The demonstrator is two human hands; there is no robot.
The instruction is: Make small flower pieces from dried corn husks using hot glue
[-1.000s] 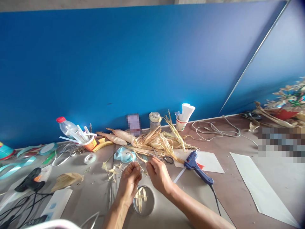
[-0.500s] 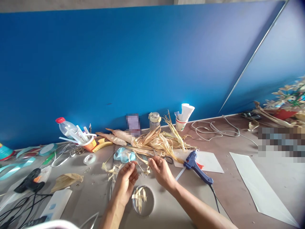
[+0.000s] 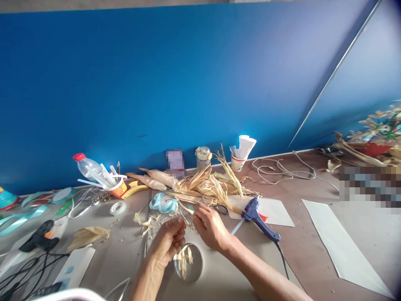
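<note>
My left hand and my right hand meet over the table, both curled and pinching thin dried corn husk strips between them. Just below them sits a round metal dish holding pale husk pieces. Behind the hands lies a pile of dried corn husks, with small scissors at its front edge and a light blue ribbon roll to the left.
A blue glue gun with its cord lies on white paper to the right. A cup of white sticks, a water bottle, a tape roll and cables sit at left. A blue wall backs the table.
My left hand has drawn back toward the dish and curled tighter. My right hand has shifted slightly, staying by the husk strips.
</note>
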